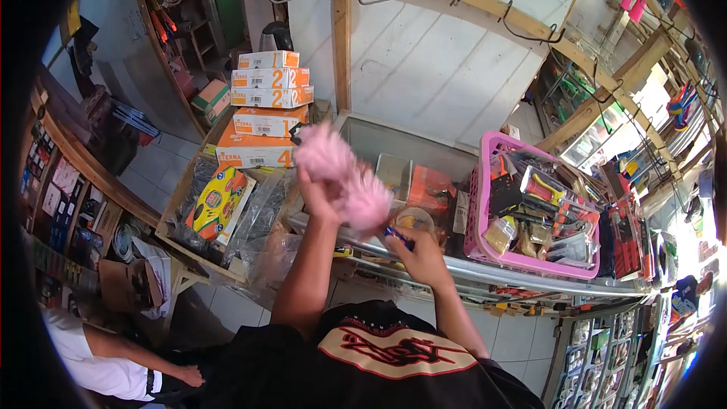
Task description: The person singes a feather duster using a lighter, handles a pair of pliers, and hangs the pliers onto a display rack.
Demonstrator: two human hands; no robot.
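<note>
Fluffy pink feather duster [342, 176]: long axis tilted up-left, left hand [322, 201] fingers closed round it; right hand [419, 254] gripping its dark blue handle [397, 236].

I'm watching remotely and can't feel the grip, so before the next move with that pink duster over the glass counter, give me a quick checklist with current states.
1. Left hand holds the pink fluffy duster: ok, raised above the counter.
2. Right hand grips a small dark blue object, perhaps the handle's end: ok on the grip, what it is cannot tell.
3. Glass counter top bare beneath the duster: ok.
4. Pink basket of packaged tools apart from the hands: ok, to the right.
5. Stacked orange-and-white boxes apart from the duster: not ok, very close on the left.
6. Another person's arm out of the way: ok, lower left.
</note>
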